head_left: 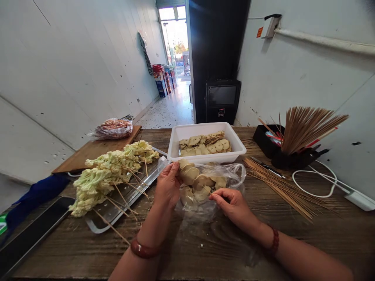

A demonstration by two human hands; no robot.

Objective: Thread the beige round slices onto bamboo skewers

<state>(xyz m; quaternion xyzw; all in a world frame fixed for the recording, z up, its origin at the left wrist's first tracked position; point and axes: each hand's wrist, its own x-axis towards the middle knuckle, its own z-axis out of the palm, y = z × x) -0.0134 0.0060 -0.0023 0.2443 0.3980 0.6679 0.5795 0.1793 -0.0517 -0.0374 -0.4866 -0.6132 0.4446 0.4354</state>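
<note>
Bright glare through the doorway (175, 39)

The dark brown wooden table (211, 257) looked rough-grained, the clear plastic bag (234, 173) glossy and crinkled. The far white rectangular plastic tub (206, 158) was smooth; at left, the silver metal tray (148, 180) shone and the blue cloth (38, 196) looked matt.

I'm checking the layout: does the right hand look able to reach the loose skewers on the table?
Probably yes: nothing visible blocks the way from the right hand to the loose skewers on its right, though it holds a thin stick.
</note>
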